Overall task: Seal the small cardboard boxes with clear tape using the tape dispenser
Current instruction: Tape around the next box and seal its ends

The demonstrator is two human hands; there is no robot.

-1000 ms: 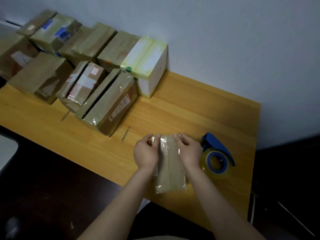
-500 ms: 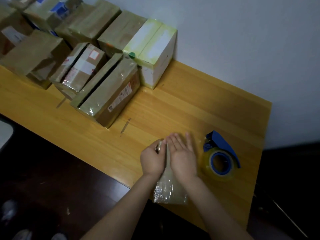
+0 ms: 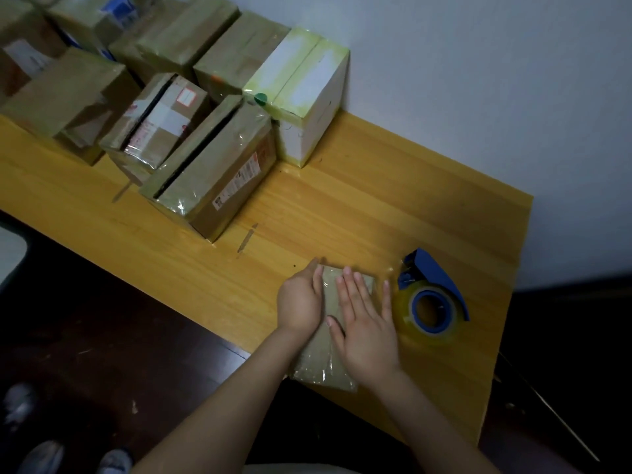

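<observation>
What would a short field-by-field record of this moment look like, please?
surface: wooden table
work item: small cardboard box, at the front edge, clear tape on its near end
left hand: flat against the box's left side
right hand: flat on the box's top
tape dispenser: blue, lying on the table right of the box, unheld
background: other taped boxes by the wall

Bare left hand [image 3: 301, 302], right hand [image 3: 367, 333] and forearms [image 3: 222, 398]; pale grey shoes [image 3: 42, 456].
</observation>
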